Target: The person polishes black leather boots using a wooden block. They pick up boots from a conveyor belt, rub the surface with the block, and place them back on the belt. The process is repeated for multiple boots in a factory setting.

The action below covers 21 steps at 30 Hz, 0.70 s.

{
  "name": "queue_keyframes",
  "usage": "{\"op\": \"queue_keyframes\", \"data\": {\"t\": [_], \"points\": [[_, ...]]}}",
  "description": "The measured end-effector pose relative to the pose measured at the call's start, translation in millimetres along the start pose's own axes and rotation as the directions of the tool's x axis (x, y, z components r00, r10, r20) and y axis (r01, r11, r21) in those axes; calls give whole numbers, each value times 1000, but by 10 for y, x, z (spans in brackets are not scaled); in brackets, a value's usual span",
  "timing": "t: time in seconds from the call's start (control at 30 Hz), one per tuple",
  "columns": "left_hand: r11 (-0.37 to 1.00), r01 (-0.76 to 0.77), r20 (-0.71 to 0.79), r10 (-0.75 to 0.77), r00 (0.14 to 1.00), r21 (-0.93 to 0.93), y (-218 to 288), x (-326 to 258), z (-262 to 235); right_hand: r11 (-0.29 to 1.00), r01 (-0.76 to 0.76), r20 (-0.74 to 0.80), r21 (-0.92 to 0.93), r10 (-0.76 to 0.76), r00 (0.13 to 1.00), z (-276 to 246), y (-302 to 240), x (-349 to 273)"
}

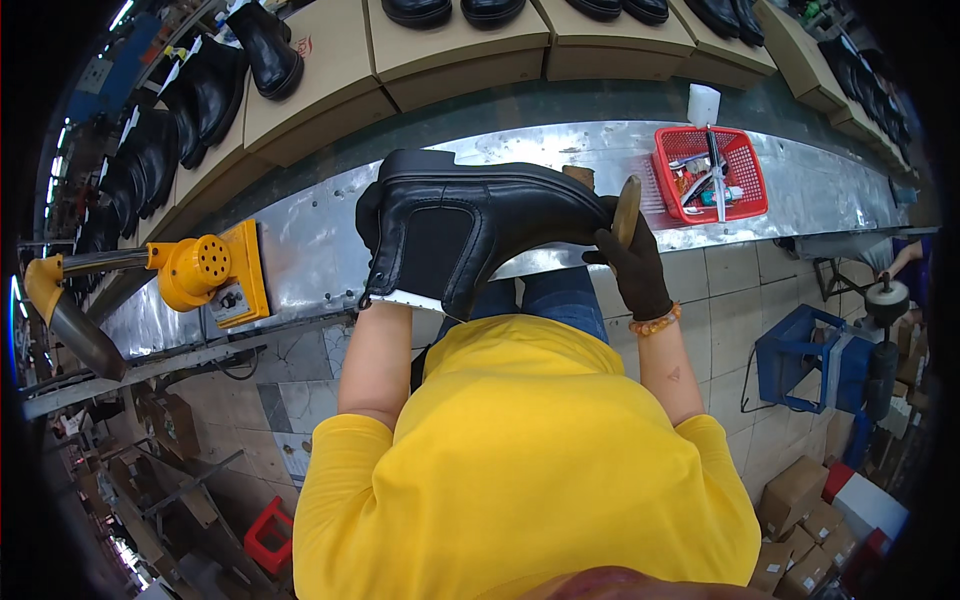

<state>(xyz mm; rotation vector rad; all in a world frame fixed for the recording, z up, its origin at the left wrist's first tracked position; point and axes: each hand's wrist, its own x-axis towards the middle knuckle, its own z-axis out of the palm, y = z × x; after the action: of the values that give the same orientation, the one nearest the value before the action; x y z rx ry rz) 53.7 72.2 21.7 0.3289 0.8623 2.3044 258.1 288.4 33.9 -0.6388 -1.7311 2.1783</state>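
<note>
A black ankle boot point(480, 225) with an elastic side panel lies on its side in front of my chest, toe pointing right. My left hand point(385, 300) is pushed inside the boot's opening and is hidden there, so only the forearm shows. My right hand point(632, 262) wears a black glove and an orange bead bracelet. It grips a wooden-backed brush point(626, 208) held against the boot's toe.
A metal workbench point(300, 250) runs across behind the boot. On it sit a yellow heat blower point(205, 270) at the left and a red basket point(712, 172) of tools at the right. Black boots on cardboard boxes point(455, 45) line the far side. A blue stand point(800, 355) is at right.
</note>
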Motion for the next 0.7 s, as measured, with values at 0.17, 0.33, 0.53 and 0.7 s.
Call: {"op": "queue_keyframes", "data": {"t": [0.17,0.33,0.53,0.7], "points": [[999,27,5,-26,1000,-38,-53,28,-57,997,17,6,79,-18,1000,-43,2,-17],[994,80,19,-79,997,-70,-107,7,-61,987,42,-6,155,-41,999,-32,-72,-8],[972,213,32,-211,977,-100,-172,-21,-119,951,119,-46,284,-111,993,-59,-146,36],[882,467,-29,-469,883,-57,-176,-28,-249,952,167,-91,256,-149,985,36,-348,35]]}}
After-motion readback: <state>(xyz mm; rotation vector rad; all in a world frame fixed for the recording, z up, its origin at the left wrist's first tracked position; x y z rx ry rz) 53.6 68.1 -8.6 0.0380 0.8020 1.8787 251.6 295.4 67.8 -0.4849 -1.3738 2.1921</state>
